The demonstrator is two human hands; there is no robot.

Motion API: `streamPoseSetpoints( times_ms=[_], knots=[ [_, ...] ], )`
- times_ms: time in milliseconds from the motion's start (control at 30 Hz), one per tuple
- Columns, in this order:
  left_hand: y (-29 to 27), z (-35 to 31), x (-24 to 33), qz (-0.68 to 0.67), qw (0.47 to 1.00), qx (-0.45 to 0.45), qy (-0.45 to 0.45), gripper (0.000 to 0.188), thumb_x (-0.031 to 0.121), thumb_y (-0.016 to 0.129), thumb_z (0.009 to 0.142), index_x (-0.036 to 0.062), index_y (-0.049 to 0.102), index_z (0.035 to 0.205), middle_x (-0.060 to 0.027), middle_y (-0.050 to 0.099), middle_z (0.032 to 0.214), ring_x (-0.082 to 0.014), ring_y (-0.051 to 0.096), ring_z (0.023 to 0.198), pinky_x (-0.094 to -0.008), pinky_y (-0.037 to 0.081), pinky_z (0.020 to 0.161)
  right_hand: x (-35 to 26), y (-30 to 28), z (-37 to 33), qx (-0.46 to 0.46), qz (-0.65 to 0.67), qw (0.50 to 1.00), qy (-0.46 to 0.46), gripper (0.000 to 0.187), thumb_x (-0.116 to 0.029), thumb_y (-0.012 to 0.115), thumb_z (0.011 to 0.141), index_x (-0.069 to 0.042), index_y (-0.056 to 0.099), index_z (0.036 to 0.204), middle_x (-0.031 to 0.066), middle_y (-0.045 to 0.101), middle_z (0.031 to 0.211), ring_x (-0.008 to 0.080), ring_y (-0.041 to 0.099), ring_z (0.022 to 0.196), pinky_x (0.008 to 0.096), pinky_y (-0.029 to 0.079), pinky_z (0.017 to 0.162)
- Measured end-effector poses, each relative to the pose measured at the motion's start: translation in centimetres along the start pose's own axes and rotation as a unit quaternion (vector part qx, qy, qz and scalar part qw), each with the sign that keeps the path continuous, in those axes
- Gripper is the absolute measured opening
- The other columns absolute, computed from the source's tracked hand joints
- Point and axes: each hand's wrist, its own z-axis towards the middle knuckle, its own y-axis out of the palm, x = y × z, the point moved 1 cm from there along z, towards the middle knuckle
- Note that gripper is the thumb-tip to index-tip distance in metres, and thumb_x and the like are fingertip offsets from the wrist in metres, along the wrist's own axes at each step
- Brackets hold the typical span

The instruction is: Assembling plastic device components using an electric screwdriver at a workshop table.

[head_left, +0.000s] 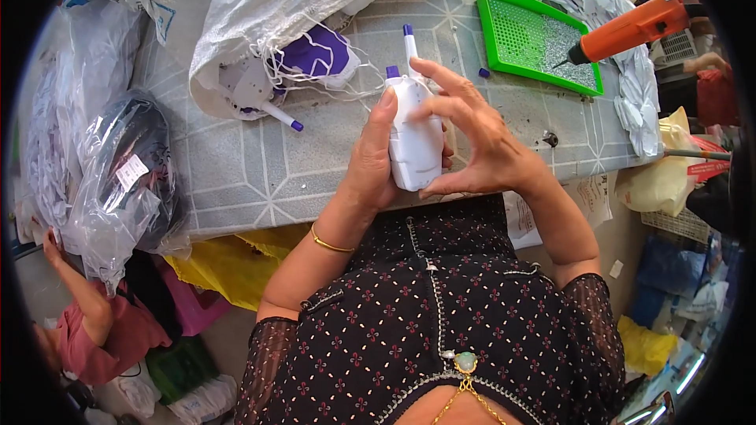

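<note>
A white toy walkie-talkie (416,149) with a purple-tipped antenna and a purple knob stands over the table's near edge. My left hand (374,145) is closed round its left side, thumb up along the edge and fingertips showing at the right. My right hand (484,138) spans its other side, thumb at the bottom corner and index finger by the antenna base. Another right finger, slightly blurred, lies over the front. White cords run from the casing toward an open white woven sack (268,12). More white and purple walkie-talkie parts (315,55) lie at its mouth.
A green tray (543,12) of small screws is at the far right, with an orange electric screwdriver (630,31) over it. White plastic pieces (634,102) heap behind. A small purple cap (483,72) lies nearby. Plastic-wrapped bags (130,165) and another person (110,330) are left.
</note>
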Motion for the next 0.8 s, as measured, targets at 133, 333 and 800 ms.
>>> streamPoseSetpoints(
  times_ms=[133,333,800],
  knots=[
    [0.6,0.4,0.1,-0.001,1.000,0.017,-0.003,0.068,0.066,0.042,0.101,0.0042,0.056,0.125,-0.0147,0.068,0.099,-0.0257,0.071,0.082,-0.0389,0.062,0.071,0.1,0.1,0.4,-0.049,0.101,0.993,0.041,0.093,-0.033,0.095,0.064,-0.012,0.047,0.141,0.0216,0.035,0.160,0.0395,0.041,0.144,0.0488,0.041,0.112],
    [-1.3,0.2,-0.7,0.171,0.980,0.054,0.083,0.060,0.056,0.046,0.105,0.0006,0.058,0.125,-0.0166,0.066,0.110,-0.0242,0.067,0.090,-0.0350,0.056,0.078,-0.2,-0.4,-0.8,-0.047,0.042,0.998,0.026,0.092,-0.029,0.092,0.064,-0.009,0.046,0.141,0.0218,0.038,0.156,0.0423,0.045,0.139,0.0493,0.041,0.113],
    [0.3,-3.0,0.8,0.752,0.565,-0.036,0.337,0.071,0.024,0.085,0.076,-0.0030,0.060,0.135,-0.0235,0.049,0.149,-0.0410,0.058,0.114,-0.0462,0.049,0.097,2.9,-1.4,-1.9,-0.109,0.032,0.993,0.029,0.086,-0.034,0.083,0.070,-0.003,0.050,0.144,0.0323,0.035,0.157,0.0452,0.039,0.144,0.0480,0.031,0.119]
  ],
)
